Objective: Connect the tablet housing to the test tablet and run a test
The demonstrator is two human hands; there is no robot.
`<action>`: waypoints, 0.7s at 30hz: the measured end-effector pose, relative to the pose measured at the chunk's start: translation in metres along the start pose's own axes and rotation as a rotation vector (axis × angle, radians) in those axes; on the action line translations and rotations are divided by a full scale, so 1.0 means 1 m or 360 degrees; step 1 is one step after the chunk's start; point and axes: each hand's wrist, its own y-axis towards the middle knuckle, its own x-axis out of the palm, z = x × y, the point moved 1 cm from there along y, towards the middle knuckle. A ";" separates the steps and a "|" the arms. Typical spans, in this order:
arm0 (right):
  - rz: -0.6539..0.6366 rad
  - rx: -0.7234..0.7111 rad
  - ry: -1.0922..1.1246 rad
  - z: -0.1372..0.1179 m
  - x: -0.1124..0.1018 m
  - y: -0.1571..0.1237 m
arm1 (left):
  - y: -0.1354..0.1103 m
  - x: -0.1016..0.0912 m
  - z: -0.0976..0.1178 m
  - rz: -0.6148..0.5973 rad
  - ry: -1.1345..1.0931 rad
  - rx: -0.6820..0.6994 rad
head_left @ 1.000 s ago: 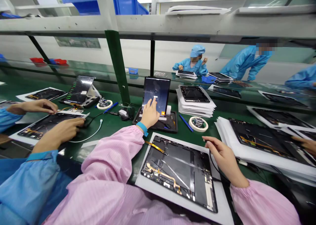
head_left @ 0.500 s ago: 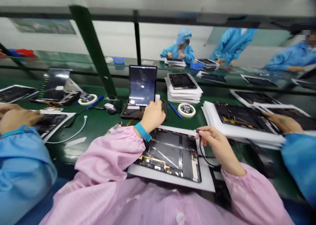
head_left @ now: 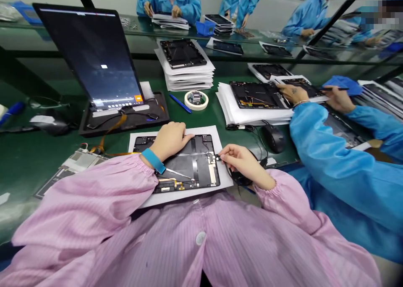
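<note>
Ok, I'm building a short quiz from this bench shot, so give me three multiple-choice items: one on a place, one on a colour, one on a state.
1. Where does the left hand rest?
A. on the opened tablet
B. on the mouse
C. on the tape roll

2. What colour is the pen beside the tape roll?
A. red
B. blue
C. yellow

3. What is the state of the propped screen?
A. cracked
B. lying face down
C. lit, standing tilted in its black tray

Answers: 1 A, the palm lies flat on the tablet's upper left part. 2 B, its barrel is blue. 3 C, a white mark and a bottom bar glow on it.
</note>
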 end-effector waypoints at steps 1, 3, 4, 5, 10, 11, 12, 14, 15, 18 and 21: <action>0.0016 -0.0014 0.0016 0.000 0.001 0.000 | 0.001 0.000 -0.001 -0.0014 -0.0016 -0.0006; 0.0140 -0.0110 0.0096 -0.001 0.002 -0.001 | 0.002 0.000 -0.002 -0.0020 -0.0058 0.0002; 0.0220 -0.0176 0.0139 -0.001 0.002 -0.001 | 0.003 0.000 -0.004 -0.0007 -0.0085 0.0007; 0.0276 -0.0230 0.0176 -0.002 0.002 -0.002 | 0.003 0.000 -0.005 0.0011 -0.0118 -0.0001; 0.0100 -0.0153 0.0285 -0.002 0.003 -0.001 | 0.002 0.000 -0.010 -0.0019 -0.0317 -0.0146; 0.0075 -0.0136 0.0309 -0.002 0.003 -0.001 | 0.002 0.001 -0.010 -0.0033 -0.0333 -0.0157; 0.0063 -0.0129 0.0329 -0.002 0.003 -0.001 | 0.002 0.001 -0.010 -0.0041 -0.0345 -0.0162; 0.0035 -0.0123 0.0353 -0.002 0.004 0.000 | 0.001 0.002 -0.011 -0.0041 -0.0365 -0.0172; 0.0021 -0.0121 0.0362 -0.003 0.005 0.001 | 0.001 0.002 -0.011 -0.0039 -0.0372 -0.0176; 0.0008 -0.0114 0.0365 -0.004 0.006 0.002 | 0.002 0.003 -0.012 -0.0034 -0.0380 -0.0186; 0.0011 -0.0117 0.0305 -0.008 0.008 0.001 | 0.002 0.002 -0.012 0.0000 -0.0399 -0.0176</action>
